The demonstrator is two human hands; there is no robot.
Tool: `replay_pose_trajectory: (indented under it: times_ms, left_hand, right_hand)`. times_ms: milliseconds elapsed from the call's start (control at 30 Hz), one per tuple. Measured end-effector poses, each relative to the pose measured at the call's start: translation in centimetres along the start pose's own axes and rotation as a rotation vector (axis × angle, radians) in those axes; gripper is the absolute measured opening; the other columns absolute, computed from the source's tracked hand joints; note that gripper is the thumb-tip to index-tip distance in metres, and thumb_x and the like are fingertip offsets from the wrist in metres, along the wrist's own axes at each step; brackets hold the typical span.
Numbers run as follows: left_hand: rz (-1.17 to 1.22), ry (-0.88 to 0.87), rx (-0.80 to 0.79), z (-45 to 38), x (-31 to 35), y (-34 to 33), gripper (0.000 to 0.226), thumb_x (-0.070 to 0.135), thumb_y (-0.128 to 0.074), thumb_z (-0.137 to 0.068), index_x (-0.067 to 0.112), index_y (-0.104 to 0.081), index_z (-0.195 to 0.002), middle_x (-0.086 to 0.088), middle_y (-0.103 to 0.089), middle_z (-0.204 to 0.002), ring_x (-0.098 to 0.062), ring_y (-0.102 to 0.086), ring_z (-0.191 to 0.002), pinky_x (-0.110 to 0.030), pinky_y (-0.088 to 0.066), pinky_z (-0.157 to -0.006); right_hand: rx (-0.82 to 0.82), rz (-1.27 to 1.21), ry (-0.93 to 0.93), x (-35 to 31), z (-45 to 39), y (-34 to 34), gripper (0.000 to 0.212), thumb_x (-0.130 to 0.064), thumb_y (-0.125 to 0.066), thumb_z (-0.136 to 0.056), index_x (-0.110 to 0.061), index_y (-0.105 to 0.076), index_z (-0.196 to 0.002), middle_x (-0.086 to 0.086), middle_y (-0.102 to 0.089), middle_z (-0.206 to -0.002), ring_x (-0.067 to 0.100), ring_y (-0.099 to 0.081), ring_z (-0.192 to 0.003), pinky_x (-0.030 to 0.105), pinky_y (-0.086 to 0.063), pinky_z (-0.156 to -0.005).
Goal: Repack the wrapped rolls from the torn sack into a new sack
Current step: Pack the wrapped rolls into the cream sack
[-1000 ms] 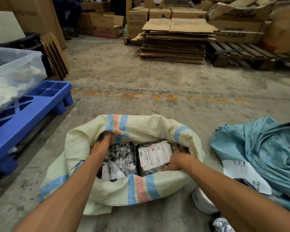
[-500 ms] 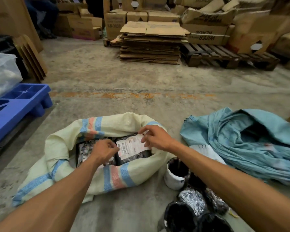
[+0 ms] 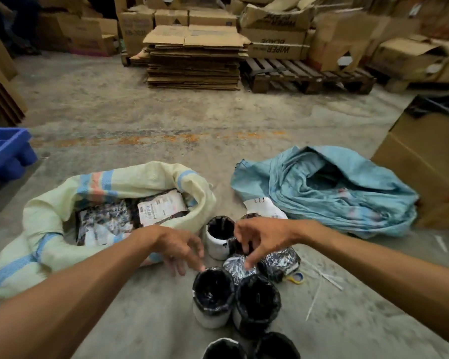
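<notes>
Reaching down over the cluster of wrapped rolls (image 3: 237, 294) standing on the floor, both hands have come out of the new sack and hold nothing: the left hand (image 3: 178, 248) has its fingers spread loosely toward the rim of the nearest black-capped roll, and the right hand (image 3: 261, 237) hangs over a foil-wrapped roll with relaxed, parted fingers, so neither grip has closed yet. That shift suggests the last load is settled and the next pick-up is starting. Just beyond the left hand, the cream striped new sack (image 3: 109, 182) lies open with labelled packs inside. Farther right, the torn blue sack (image 3: 329, 193) lies crumpled and looks nearly emptied.
</notes>
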State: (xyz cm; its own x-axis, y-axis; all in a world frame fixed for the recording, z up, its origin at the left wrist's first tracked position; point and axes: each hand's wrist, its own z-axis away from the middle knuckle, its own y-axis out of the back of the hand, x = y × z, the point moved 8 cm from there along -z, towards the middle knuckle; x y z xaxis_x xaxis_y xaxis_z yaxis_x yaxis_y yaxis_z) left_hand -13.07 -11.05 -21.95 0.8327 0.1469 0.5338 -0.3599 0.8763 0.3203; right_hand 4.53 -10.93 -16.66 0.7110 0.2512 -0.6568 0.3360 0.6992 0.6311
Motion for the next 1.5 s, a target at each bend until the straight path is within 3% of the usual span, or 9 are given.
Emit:
replay_pose_trajectory:
  times_ms: [100,267,500,600,800,1100,1267,1400,1500]
  left_hand:
    - [-0.07,0.129,-0.047,-1.0,-1.2,-3.3,0.04,0.016,-0.07,-0.087,0.013,-0.049,-0.121,-0.011,-0.062,-0.103,-0.025,-0.069,-0.074,-0.035,-0.061,-0.067]
    - [0.016,0.017,0.099,-2.0,-1.0,-3.9,0.016,0.001,-0.054,-0.093,0.015,-0.049,-0.099,-0.017,-0.063,-0.095,-0.018,-0.067,-0.061,-0.026,-0.058,-0.053]
    - [-0.001,-0.172,0.311,1.0,-1.0,0.6,0.024,0.011,-0.055,-0.089,0.024,-0.071,-0.076,0.002,-0.065,-0.074,-0.015,-0.06,-0.07,-0.03,-0.052,-0.066]
    - [0.181,-0.13,0.264,3.6,-0.7,3.2,0.02,0.012,-0.053,-0.095,0.015,-0.073,-0.093,0.005,-0.067,-0.072,-0.008,-0.063,-0.067,-0.027,-0.052,-0.061]
    - [0.44,-0.065,0.463,8.5,-4.1,11.2,0.025,0.014,-0.05,-0.097,0.001,-0.069,-0.108,-0.016,-0.071,-0.098,-0.016,-0.069,-0.076,-0.026,-0.055,-0.059]
    - [0.756,0.152,0.889,13.9,-15.3,19.2,0.027,0.017,-0.046,-0.094,0.009,-0.057,-0.071,-0.01,-0.056,-0.067,-0.019,-0.062,-0.051,-0.022,-0.051,-0.042]
    - [0.731,0.374,1.12,13.6,-22.1,21.4,0.018,0.02,-0.054,-0.077,0.006,-0.058,-0.066,-0.009,-0.056,-0.048,-0.021,-0.05,-0.038,-0.026,-0.048,-0.049]
    - [0.812,0.438,1.118,10.2,-25.1,21.3,0.039,0.034,-0.053,-0.061,0.001,-0.063,-0.078,-0.016,-0.065,-0.064,-0.029,-0.062,-0.052,-0.033,-0.055,-0.056]
    - [1.042,0.334,1.241,7.7,-25.4,21.8,0.048,0.033,-0.049,-0.078,0.001,-0.056,-0.112,-0.023,-0.066,-0.102,-0.039,-0.065,-0.091,-0.04,-0.054,-0.082]
  right_hand:
    - [-0.223,0.151,-0.085,1.0,2.7,-3.8,0.08,-0.029,-0.096,-0.057,-0.029,-0.042,-0.116,-0.006,-0.058,-0.116,0.005,-0.056,-0.08,0.029,-0.051,-0.079]
    - [-0.297,0.294,0.06,1.0,3.6,-7.3,0.098,-0.015,-0.095,-0.056,-0.024,-0.032,-0.13,-0.008,-0.047,-0.125,0.007,-0.045,-0.108,0.02,-0.039,-0.092]
    - [-0.088,0.162,0.087,2.1,3.0,-4.2,0.081,-0.023,-0.09,-0.057,-0.042,-0.042,-0.12,-0.01,-0.059,-0.118,0.008,-0.058,-0.107,0.024,-0.047,-0.093]
    - [0.003,-0.067,0.017,1.7,2.9,-0.3,0.075,-0.016,-0.087,-0.063,-0.027,-0.05,-0.127,-0.008,-0.06,-0.12,0.005,-0.057,-0.112,0.015,-0.045,-0.094]
    - [0.264,-0.505,0.099,-2.2,0.5,5.2,0.068,-0.015,-0.081,-0.067,-0.021,-0.054,-0.128,0.0,-0.068,-0.118,0.014,-0.064,-0.112,0.029,-0.054,-0.092]
    - [0.601,-0.606,0.145,-10.7,-12.8,9.4,0.07,-0.02,-0.081,-0.077,-0.023,-0.045,-0.136,0.003,-0.058,-0.127,0.014,-0.06,-0.108,0.031,-0.051,-0.09]
    - [0.618,-0.162,-0.018,-12.4,-21.1,7.5,0.097,-0.053,-0.075,-0.063,-0.032,-0.026,-0.143,0.004,-0.045,-0.138,0.026,-0.053,-0.12,0.045,-0.048,-0.1]
    - [0.477,0.285,-0.256,-9.1,-26.0,4.6,0.096,-0.057,-0.065,-0.076,-0.027,-0.011,-0.15,0.011,-0.049,-0.134,0.036,-0.056,-0.116,0.049,-0.047,-0.097]
    - [0.477,0.291,-0.36,-5.9,-28.0,3.7,0.086,-0.051,-0.057,-0.086,-0.022,-0.007,-0.15,0.018,-0.05,-0.135,0.04,-0.052,-0.121,0.051,-0.045,-0.1]
